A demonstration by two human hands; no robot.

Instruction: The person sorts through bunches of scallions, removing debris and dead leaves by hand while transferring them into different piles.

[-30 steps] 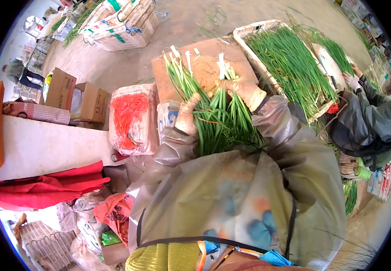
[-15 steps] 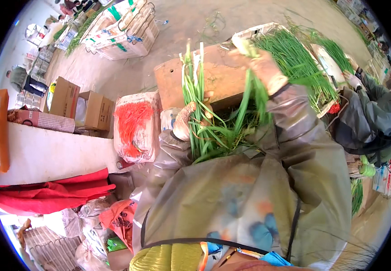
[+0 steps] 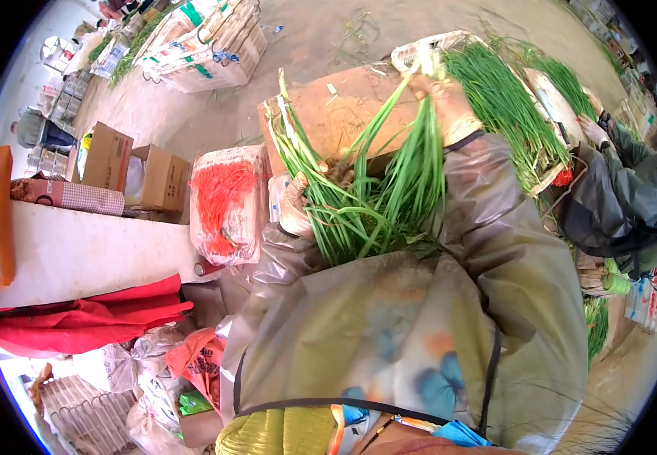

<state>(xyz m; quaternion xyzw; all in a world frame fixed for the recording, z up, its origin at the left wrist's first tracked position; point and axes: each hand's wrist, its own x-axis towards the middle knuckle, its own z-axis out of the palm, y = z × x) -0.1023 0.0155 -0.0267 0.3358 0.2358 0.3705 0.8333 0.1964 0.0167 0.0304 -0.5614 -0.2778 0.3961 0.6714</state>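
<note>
My right hand (image 3: 448, 105) is closed round the pale ends of a bunch of green onions (image 3: 423, 148), whose long flat leaves hang down toward my lap. Lower and to the left, my left hand (image 3: 295, 206) grips a second, looser bundle of green onions (image 3: 292, 144). Its pale stalk ends point away from me and rest over the brown board (image 3: 366, 98). Leaves from both bundles overlap in front of my raincoat. They hide part of the left hand's fingers.
A crate heaped with long greens (image 3: 495, 98) stands at the right, near a co-worker's gloved hand (image 3: 592, 131). Red ties (image 3: 224, 199) lie on a wrapped stack at the left. Cardboard boxes (image 3: 160, 179) and a white crate (image 3: 214, 57) are farther off.
My right hand has shifted slightly, and its bunch now hangs fuller and spread out. The left bundle has tilted, its pale ends fanning left. Several stalks now stretch between the two bundles.
</note>
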